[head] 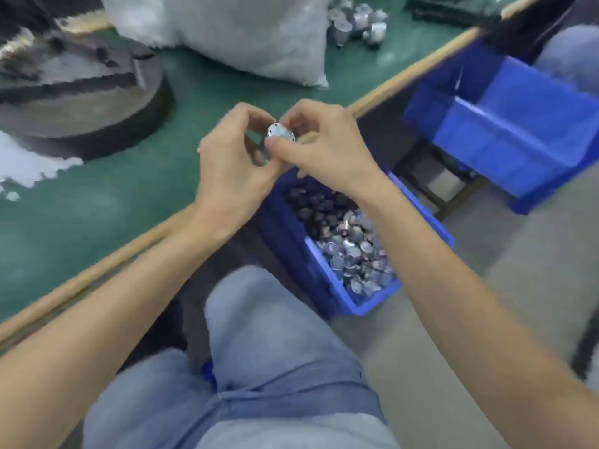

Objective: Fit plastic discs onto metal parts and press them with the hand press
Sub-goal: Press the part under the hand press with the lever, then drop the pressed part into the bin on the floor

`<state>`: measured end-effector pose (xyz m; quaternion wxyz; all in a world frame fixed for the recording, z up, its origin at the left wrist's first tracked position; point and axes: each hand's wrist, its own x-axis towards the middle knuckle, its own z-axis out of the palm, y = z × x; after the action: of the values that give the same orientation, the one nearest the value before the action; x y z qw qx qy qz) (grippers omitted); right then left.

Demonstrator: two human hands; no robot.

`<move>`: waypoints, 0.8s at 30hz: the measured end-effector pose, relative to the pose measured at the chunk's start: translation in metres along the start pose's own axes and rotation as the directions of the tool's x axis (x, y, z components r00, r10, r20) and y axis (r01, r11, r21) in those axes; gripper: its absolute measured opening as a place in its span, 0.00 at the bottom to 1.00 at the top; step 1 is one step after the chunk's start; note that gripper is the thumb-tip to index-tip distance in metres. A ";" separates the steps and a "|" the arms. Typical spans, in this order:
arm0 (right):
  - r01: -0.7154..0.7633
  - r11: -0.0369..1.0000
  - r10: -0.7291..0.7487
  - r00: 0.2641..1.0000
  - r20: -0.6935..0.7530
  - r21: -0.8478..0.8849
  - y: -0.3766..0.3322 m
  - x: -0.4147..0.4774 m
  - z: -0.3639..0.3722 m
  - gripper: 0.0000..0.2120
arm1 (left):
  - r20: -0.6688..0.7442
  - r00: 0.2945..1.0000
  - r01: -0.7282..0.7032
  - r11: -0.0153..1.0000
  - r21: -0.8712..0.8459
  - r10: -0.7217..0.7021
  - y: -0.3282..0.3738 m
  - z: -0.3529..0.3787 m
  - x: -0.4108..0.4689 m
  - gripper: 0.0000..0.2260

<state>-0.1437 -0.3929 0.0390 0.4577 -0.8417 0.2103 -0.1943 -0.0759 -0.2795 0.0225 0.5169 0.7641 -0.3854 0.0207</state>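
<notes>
Left hand [231, 157]: fingers curled – it holds the small round silver metal part [280, 135] from the left.
Right hand [319, 145]: thumb and fingers pinch the same part.
Part: above the green desk [97, 202] edge, over the blue plastic bin [327, 286] of metal pieces.

View: single head-worn wide-angle camera.
Position: above the seated person's lap, close to the work.
Facing: forward and down over the desk [113, 196] edge.
Roll: tilted; the desk edge runs from 8 o'clock to 1 o'clock.
Aim: the metal part [281, 134], held between left hand [231, 163] and right hand [327, 147], sits just above centre.
Reach: thigh [275, 351] at 6 o'clock, blue bin [372, 306] at 4, hand press [81, 102] at 10, white bag [252, 37] at 12.
Sharpness: blurred throughout.
</notes>
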 end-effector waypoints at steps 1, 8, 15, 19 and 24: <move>-0.040 0.999 0.040 0.999 -0.021 0.024 0.015 -0.008 -0.007 0.08 | 0.028 1.000 -0.007 1.000 -0.012 0.008 0.002 0.019 -0.006 0.09; -0.369 0.929 0.369 0.929 -0.030 -0.005 0.122 -0.046 -0.012 0.05 | 0.400 0.904 0.156 0.988 0.014 -0.148 -0.032 0.112 -0.041 0.10; -0.489 0.869 0.489 0.872 -0.018 -0.074 0.200 -0.048 -0.015 0.07 | 0.667 0.703 0.163 0.969 0.187 -0.247 -0.059 0.157 -0.036 0.14; -0.570 0.790 0.586 0.811 0.004 -0.228 0.244 -0.055 -0.008 0.10 | 0.708 0.638 0.154 0.951 0.267 -0.302 -0.061 0.168 -0.039 0.16; -0.593 0.750 0.631 0.775 0.044 -0.293 0.272 -0.071 -0.001 0.15 | 0.699 0.640 0.159 0.945 0.285 -0.319 -0.063 0.164 -0.045 0.07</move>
<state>-0.2515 -0.4894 -0.2022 0.3939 -0.7903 0.4659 0.0559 -0.1295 -0.3759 -0.1219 0.2369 0.7985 -0.4518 -0.3197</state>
